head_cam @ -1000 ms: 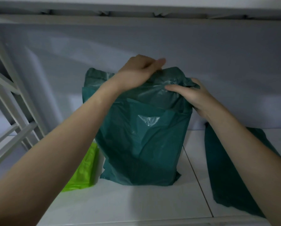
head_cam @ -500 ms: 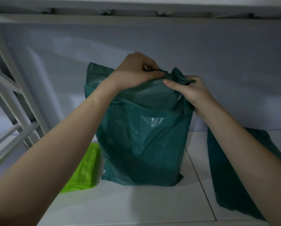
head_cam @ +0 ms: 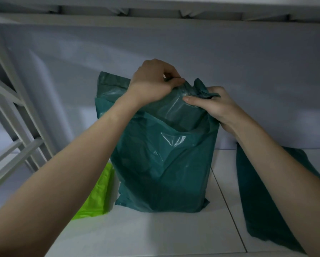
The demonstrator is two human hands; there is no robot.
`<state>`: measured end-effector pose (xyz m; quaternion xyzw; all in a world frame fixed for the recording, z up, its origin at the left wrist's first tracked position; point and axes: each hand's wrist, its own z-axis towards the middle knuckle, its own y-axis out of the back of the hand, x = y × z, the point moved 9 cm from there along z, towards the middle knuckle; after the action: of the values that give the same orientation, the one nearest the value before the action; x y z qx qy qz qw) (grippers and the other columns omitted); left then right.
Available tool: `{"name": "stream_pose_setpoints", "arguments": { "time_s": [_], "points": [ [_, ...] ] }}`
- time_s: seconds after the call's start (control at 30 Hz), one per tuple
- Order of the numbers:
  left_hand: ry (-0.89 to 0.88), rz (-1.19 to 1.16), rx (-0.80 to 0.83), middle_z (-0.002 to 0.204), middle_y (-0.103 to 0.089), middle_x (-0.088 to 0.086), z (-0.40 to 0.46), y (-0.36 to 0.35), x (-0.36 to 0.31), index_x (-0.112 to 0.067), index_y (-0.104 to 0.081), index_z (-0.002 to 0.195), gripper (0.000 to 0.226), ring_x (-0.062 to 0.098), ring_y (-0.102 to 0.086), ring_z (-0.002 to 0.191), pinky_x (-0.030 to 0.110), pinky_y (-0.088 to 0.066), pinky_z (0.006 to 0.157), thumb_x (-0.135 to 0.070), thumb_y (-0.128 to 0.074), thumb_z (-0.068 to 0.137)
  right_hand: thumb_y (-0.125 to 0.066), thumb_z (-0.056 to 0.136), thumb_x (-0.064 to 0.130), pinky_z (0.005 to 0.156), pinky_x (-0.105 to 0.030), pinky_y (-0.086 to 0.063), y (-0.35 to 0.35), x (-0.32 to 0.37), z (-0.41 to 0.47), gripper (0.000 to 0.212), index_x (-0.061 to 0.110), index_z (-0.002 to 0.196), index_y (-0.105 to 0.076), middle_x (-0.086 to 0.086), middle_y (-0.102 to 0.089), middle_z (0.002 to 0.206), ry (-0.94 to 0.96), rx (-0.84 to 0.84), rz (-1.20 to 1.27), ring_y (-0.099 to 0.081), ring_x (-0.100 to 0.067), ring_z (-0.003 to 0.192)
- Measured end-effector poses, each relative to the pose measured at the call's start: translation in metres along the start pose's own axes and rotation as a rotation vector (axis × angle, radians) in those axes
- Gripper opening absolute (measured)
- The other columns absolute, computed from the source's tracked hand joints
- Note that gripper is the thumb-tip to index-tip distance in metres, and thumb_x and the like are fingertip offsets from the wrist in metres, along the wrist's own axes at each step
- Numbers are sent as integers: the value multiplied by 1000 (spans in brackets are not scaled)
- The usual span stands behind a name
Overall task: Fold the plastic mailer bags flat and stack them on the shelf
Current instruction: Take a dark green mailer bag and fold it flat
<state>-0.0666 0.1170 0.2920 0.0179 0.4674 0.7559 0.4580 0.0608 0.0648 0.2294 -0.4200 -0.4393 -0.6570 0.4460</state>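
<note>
**Both hands grip the top of a green mailer bag**

Left hand [head_cam: 153,81] pinches the upper edge of a dark green mailer bag [head_cam: 164,164], fingers curled over the plastic. Right hand [head_cam: 214,105] clutches the bunched top just beside it. This bag stands upright on the white shelf [head_cam: 137,234]. A lime green bag [head_cam: 98,197] lies at its left, another dark green bag [head_cam: 257,197] lies flat at its right.

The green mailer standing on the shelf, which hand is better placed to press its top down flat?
Probably the left hand: it grips the green mailer from above its top edge; the right hand holds the side.
</note>
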Motion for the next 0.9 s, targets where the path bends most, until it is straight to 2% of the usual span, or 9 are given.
{"name": "stream_pose_setpoints", "arguments": {
  "time_s": [0.13, 0.23, 0.3, 0.37, 0.5, 0.6, 0.63, 0.77, 0.9],
  "points": [
    [17, -74, 72, 89, -66, -15, -2, -7, 1, -29, -66, 82, 14, 4, -60, 84, 14, -45, 75, -37, -57, 89, -75, 77, 15, 62, -17, -54, 3, 0, 0, 11, 7, 80, -69, 0, -72, 76, -12, -20, -39, -69, -8, 67],
    [78, -230, 188, 90, -69, -15, -5, -11, 3, -27, -73, 85, 31, 1, -62, 87, 18, -44, 78, -51, -53, 88, -78, 74, 17, 58, -16, -53, 1, -7, -3, 12, 9, 75, -69, 3, -72, 69, -37, -11, -51, -68, -7, 64],
    [46, -201, 295, 97, -68, -18, -7, -16, -3, -33, -72, 95, 35, -4, -60, 91, 16, -44, 81, -61, -56, 82, -78, 74, 17, 60, -16, -53, 1, -9, -4, 13, 9, 80, -70, 4, -73, 71, -32, -12, -11, -69, -8, 67],
    [-14, -139, 362, 100, -68, -19, -7, -24, -10, -33, -71, 99, 32, -5, -60, 93, 13, -44, 82, -57, -63, 79, -77, 74, 17, 64, -16, -53, 3, -8, -4, 15, 8, 85, -71, 1, -73, 77, -17, -17, 28, -70, -10, 72],
    [-3, -176, 208, 83, -69, -18, 1, -19, -8, -26, -73, 85, 20, -6, -62, 80, 9, -47, 73, -45, -66, 82, -74, 77, 22, 68, -18, -54, 13, -11, -6, 19, 9, 90, -72, -3, -74, 87, -27, -46, 101, -70, -13, 79],
    [-24, -152, 146, 83, -67, -16, 2, -17, -11, -25, -69, 83, 19, -5, -60, 76, 7, -44, 70, -42, -62, 86, -71, 81, 19, 67, -19, -54, 19, -10, -8, 17, 6, 91, -70, -6, -73, 89, -12, -77, 139, -70, -13, 76],
    [-36, -128, 131, 85, -67, -14, 2, -17, -13, -26, -68, 84, 18, -3, -60, 78, 10, -45, 73, -42, -61, 86, -71, 81, 18, 67, -19, -54, 19, -10, -9, 16, 5, 92, -70, -7, -72, 89, -6, -76, 135, -70, -13, 76],
    [-53, -29, 68, 93, -68, -7, 5, -18, -15, -31, -65, 83, 17, 12, -62, 90, 33, -51, 85, -46, -58, 86, -71, 80, 17, 68, -19, -54, 17, -9, -9, 15, 6, 90, -70, -5, -72, 88, -1, -47, 94, -70, -12, 76],
    [-40, 10, -16, 90, -63, -11, 4, -12, -16, -29, -64, 87, 20, 15, -60, 93, 36, -50, 85, -47, -55, 88, -71, 80, 16, 69, -20, -54, 17, -4, -8, 14, 7, 90, -70, -6, -73, 89, 21, -17, 80, -70, -15, 79]
  ]
}}
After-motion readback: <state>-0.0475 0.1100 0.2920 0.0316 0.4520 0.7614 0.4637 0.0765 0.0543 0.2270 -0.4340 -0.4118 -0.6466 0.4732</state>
